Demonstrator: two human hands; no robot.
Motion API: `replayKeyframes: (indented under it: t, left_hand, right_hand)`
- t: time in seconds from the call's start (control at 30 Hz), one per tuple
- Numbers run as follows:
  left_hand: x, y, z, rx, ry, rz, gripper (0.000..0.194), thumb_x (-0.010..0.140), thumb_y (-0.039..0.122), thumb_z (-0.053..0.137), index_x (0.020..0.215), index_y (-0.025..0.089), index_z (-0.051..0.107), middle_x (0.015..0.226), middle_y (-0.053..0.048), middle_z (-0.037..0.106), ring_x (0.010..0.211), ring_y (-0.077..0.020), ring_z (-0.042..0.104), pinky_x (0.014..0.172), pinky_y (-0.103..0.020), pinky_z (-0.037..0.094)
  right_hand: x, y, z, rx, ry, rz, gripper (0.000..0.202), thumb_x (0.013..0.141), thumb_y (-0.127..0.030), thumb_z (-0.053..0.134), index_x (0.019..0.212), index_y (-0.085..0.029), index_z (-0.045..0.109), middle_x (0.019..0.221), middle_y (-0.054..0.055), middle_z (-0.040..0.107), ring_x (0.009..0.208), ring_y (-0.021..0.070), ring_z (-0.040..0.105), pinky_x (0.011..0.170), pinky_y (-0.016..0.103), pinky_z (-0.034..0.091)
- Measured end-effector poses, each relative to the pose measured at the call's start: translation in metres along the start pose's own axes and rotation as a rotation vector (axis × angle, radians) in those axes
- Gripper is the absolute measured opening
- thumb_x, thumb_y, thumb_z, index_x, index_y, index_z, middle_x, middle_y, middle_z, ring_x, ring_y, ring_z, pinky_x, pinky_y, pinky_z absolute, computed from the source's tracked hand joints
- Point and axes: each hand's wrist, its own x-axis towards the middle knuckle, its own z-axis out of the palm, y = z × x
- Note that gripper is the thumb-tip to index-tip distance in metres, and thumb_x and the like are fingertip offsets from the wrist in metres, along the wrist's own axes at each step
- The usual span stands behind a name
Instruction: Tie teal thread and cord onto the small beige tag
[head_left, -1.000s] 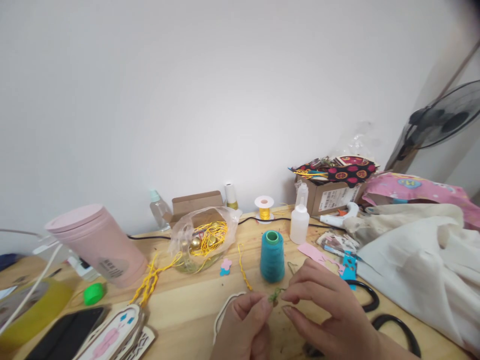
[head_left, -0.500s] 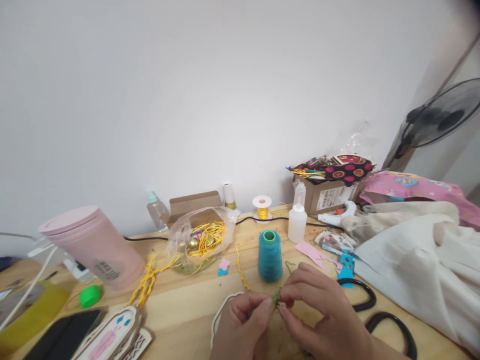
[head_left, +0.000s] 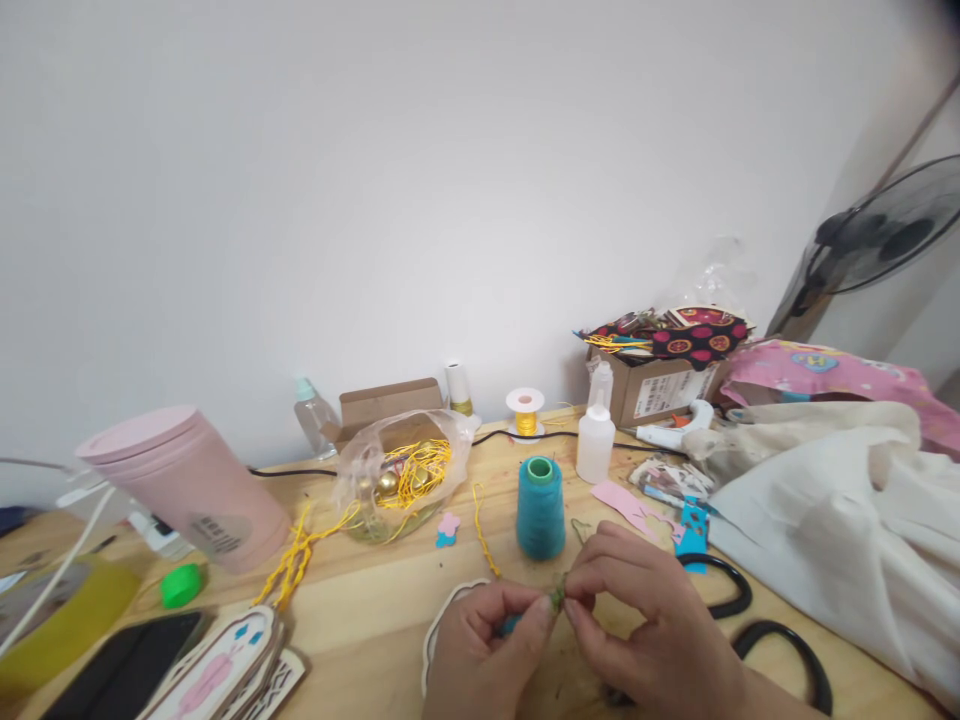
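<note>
Near the bottom centre, my left hand (head_left: 495,645) pinches a small green knotted piece (head_left: 557,594) between thumb and forefinger. My right hand (head_left: 649,620) closes its thumb and forefinger on the same piece from the other side. Some blue shows under the left fingers, mostly hidden. Partly behind my left hand lies a pale scalloped-edged piece (head_left: 435,637). A teal thread cone (head_left: 540,515) stands upright just beyond the hands, with a yellow twisted cord (head_left: 485,532) to its left. Black scissor handles (head_left: 784,640) lie right of my right hand.
On the wooden table (head_left: 367,620) stand a pink tumbler (head_left: 191,490), a white squeeze bottle (head_left: 595,445) and a filled cardboard box (head_left: 652,390). A bag of yellow cord and gold bells (head_left: 409,475) lies left of centre. White cloth (head_left: 832,510) covers the right side.
My right thumb and forefinger have come closer together on the green piece. A bit of blue now shows under my left fingers.
</note>
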Motion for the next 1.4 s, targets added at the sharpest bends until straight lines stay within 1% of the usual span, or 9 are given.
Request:
replayKeyframes:
  t: [0.1,0.3,0.47,0.6,0.73,0.97,1.1,1.23,1.4]
  left_hand:
    - [0.0,-0.002,-0.001,0.106,-0.007,0.059,0.027,0.062,0.04,0.064,0.063,0.014,0.071,0.057,-0.003,0.061,0.057,-0.0146,0.051,0.053,-0.022,0.041]
    - [0.001,-0.006,0.0,0.143,0.103,0.13,0.026,0.062,0.04,0.062,0.065,0.016,0.071,0.054,-0.002,0.062,0.051,-0.0142,0.052,0.046,-0.021,0.042]
    - [-0.001,0.007,-0.003,0.232,0.034,0.19,0.021,0.066,0.033,0.06,0.071,0.019,0.074,0.058,-0.003,0.067,0.064,-0.0199,0.061,0.059,-0.024,0.047]
    - [-0.002,0.013,-0.005,0.237,0.045,0.155,0.018,0.064,0.032,0.061,0.069,0.019,0.074,0.066,-0.005,0.071,0.065,-0.0202,0.062,0.059,-0.024,0.048]
    - [-0.002,0.009,-0.001,0.148,0.119,0.127,0.019,0.062,0.032,0.062,0.067,0.017,0.073,0.065,-0.005,0.071,0.062,-0.0191,0.062,0.056,-0.023,0.048]
    - [-0.002,0.001,0.004,0.114,0.184,0.077,0.02,0.06,0.034,0.064,0.067,0.016,0.072,0.067,-0.006,0.071,0.067,-0.0215,0.061,0.042,-0.019,0.042]
    - [0.0,-0.002,0.002,0.066,0.145,0.038,0.026,0.061,0.037,0.064,0.072,0.015,0.071,0.069,-0.007,0.071,0.068,-0.0229,0.063,0.048,-0.023,0.046]
    - [0.0,0.002,0.0,0.076,0.059,-0.003,0.026,0.065,0.034,0.062,0.076,0.012,0.071,0.074,-0.009,0.072,0.07,-0.0235,0.063,0.06,-0.028,0.049]
    - [-0.002,0.012,-0.001,0.199,0.078,0.061,0.021,0.066,0.029,0.062,0.072,0.012,0.072,0.071,-0.008,0.072,0.069,-0.0218,0.063,0.061,-0.026,0.047]
  right_hand:
    - [0.001,0.0,-0.002,0.03,-0.046,0.073,0.015,0.063,-0.004,0.053,0.054,-0.015,0.058,0.05,0.001,0.057,0.051,0.0113,0.052,0.051,0.021,0.041]
    - [0.001,-0.001,0.0,0.16,-0.145,0.362,0.014,0.064,-0.01,0.052,0.053,-0.014,0.059,0.052,0.001,0.054,0.049,0.0097,0.048,0.044,0.018,0.035]
    - [0.0,0.0,0.005,0.37,-0.205,0.626,0.014,0.065,-0.018,0.053,0.052,-0.014,0.055,0.05,-0.003,0.044,0.045,0.0068,0.034,0.04,0.018,0.026]
    - [-0.003,0.005,0.009,0.603,-0.291,0.84,0.016,0.065,-0.024,0.058,0.054,-0.013,0.054,0.047,-0.006,0.038,0.045,0.0053,0.028,0.041,0.017,0.022]
    - [-0.007,0.009,0.013,0.677,-0.296,0.9,0.021,0.065,-0.028,0.06,0.053,-0.013,0.052,0.046,-0.008,0.035,0.044,0.0043,0.024,0.04,0.017,0.018]
    - [-0.008,0.003,0.015,0.493,-0.214,0.75,0.015,0.064,-0.024,0.054,0.053,-0.013,0.054,0.047,-0.005,0.04,0.045,0.0061,0.03,0.04,0.017,0.023]
    - [-0.01,0.0,0.015,0.312,-0.161,0.618,0.016,0.066,-0.019,0.049,0.054,-0.013,0.058,0.047,-0.003,0.046,0.044,0.0073,0.036,0.039,0.018,0.028]
    - [-0.01,0.001,0.014,0.046,-0.083,0.316,0.017,0.065,-0.013,0.05,0.053,-0.015,0.061,0.046,-0.001,0.053,0.043,0.0088,0.045,0.04,0.018,0.033]
    - [-0.002,0.0,0.007,-0.199,-0.003,-0.094,0.018,0.067,-0.008,0.05,0.056,-0.016,0.062,0.045,0.001,0.055,0.046,0.0113,0.048,0.044,0.021,0.039]
